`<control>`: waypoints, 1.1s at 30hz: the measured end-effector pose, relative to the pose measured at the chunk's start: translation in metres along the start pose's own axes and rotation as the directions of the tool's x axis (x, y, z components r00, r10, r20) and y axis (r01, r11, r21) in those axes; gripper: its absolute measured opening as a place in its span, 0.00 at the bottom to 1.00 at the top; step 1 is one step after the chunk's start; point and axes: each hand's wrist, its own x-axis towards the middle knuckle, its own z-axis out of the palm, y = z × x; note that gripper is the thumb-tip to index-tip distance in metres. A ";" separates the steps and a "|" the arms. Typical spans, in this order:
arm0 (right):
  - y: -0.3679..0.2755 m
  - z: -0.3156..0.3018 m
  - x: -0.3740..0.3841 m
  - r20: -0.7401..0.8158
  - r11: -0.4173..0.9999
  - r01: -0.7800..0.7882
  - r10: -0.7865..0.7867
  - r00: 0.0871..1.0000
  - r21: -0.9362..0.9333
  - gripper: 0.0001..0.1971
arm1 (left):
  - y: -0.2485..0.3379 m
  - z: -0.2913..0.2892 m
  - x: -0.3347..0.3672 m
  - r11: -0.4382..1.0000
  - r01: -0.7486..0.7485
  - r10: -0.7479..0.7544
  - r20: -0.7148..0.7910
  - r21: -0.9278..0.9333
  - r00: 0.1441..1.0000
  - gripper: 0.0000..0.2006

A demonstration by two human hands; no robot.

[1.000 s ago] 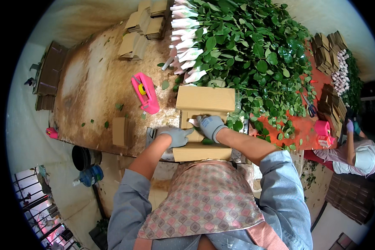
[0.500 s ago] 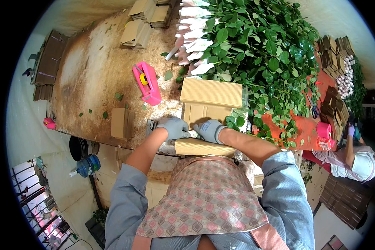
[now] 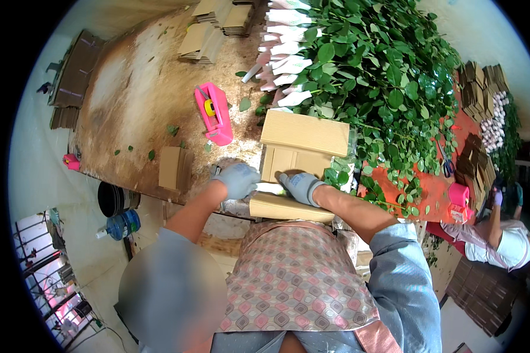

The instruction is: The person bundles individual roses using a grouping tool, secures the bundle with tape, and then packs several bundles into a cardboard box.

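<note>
An unfolded cardboard wrap with ribbed end flaps lies in front of me at the table's near edge. Across its near part, between my gloved hands, is a small white-sleeved flower with some green at its right end. My left hand is closed at the sleeve's left end, on the wrap's left side. Over the green end rests my right hand, fingers curled and one digit stretched along the cardboard. The glove hides how far the flower runs beneath it.
A pink tape dispenser and folded cardboard pieces stand left. Beyond the wrap are white-sleeved flowers with a heap of leafy stems. Scissors lie on the red surface. A co-worker is at far right.
My left hand has moved slightly left, away from my right hand, and more of the white-sleeved flower shows between them. The whole view has shifted a little.
</note>
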 end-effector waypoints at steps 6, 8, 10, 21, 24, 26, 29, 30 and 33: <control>-0.023 -0.024 -0.007 0.139 0.995 -0.006 0.020 0.990 -0.103 0.20 | -0.010 -0.011 -0.116 0.909 0.356 -0.417 0.536 0.219 0.734 0.15; -0.030 -0.029 -0.007 0.182 0.990 -0.003 0.029 0.983 -0.141 0.19 | -0.012 0.002 -0.148 0.898 0.313 -0.438 0.703 0.311 0.559 0.20; -0.034 -0.030 -0.006 0.172 0.984 0.037 -0.007 0.985 -0.174 0.18 | -0.011 0.003 -0.167 0.872 0.411 -0.485 0.590 0.266 0.645 0.24; -0.023 -0.020 -0.003 0.106 0.986 0.053 -0.037 0.994 -0.155 0.16 | 0.072 -0.042 0.003 0.910 0.015 0.128 0.317 -0.414 0.940 0.38; -0.012 -0.006 -0.004 -0.027 0.986 0.093 -0.097 0.995 -0.142 0.17 | 0.069 -0.033 0.031 0.956 0.054 0.108 0.516 -0.289 0.849 0.43; -0.014 -0.011 -0.009 -0.043 0.988 0.089 -0.095 0.995 -0.127 0.18 | 0.061 -0.023 0.033 0.955 0.017 0.147 0.525 -0.295 0.839 0.43; -0.022 -0.025 -0.032 -0.258 0.982 0.119 -0.154 0.954 -0.148 0.18 | 0.057 -0.013 0.030 0.961 -0.006 0.142 0.475 -0.276 0.868 0.42; -0.018 -0.034 -0.046 -0.379 0.993 0.094 -0.111 0.919 -0.065 0.17 | 0.058 -0.014 0.028 0.971 -0.015 0.125 0.453 -0.239 0.883 0.39; -0.017 -0.096 -0.109 -0.798 0.997 -0.034 0.079 0.597 0.073 0.13 | 0.065 -0.017 0.029 0.971 0.000 0.116 0.467 -0.240 0.877 0.36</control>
